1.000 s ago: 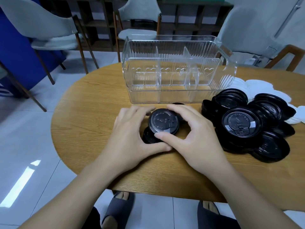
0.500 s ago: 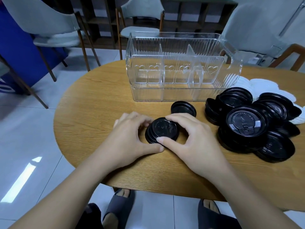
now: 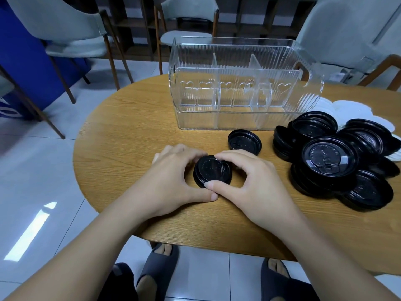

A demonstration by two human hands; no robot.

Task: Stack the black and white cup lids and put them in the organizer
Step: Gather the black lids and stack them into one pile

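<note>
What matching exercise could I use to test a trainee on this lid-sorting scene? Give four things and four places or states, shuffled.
Things:
1. small black lid stack
2. lone black lid
3. white lids
4. clear organizer

Places or states:
A. holds no lids
B. mostly hidden behind the black lid pile
C. flat on the table, untouched, just before the organizer
D. in the grip of the left hand and right hand

Pairs: 1-D, 2-C, 3-B, 4-A
</note>
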